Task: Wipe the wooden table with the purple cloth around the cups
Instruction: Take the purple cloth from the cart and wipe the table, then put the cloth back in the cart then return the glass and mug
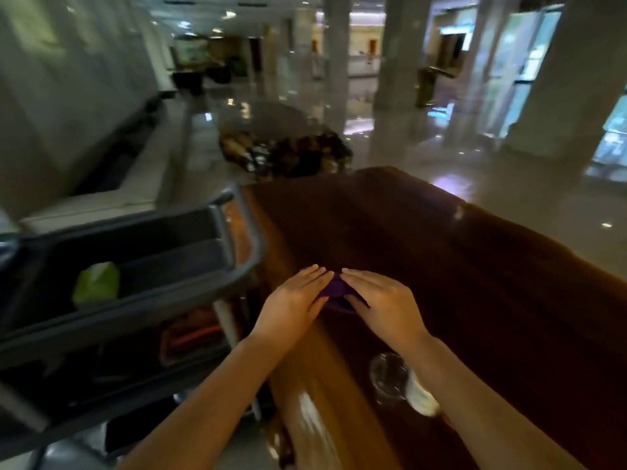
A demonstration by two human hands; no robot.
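A dark wooden table [441, 252] runs from the near right toward the middle of the view. On it lies the purple cloth [334, 289], mostly covered by both hands. My left hand [291, 305] and my right hand [380, 301] rest flat on the cloth, fingers stretched forward and fingertips almost meeting. A clear plastic cup [390, 376] stands on the table near my right forearm, with a white object [422, 396] beside it, blurred.
A grey service cart [135, 293] stands against the table's left edge, holding a green item [96, 283] in its top tray. A low round table [285, 144] stands beyond on the glossy floor. Columns rise at the right.
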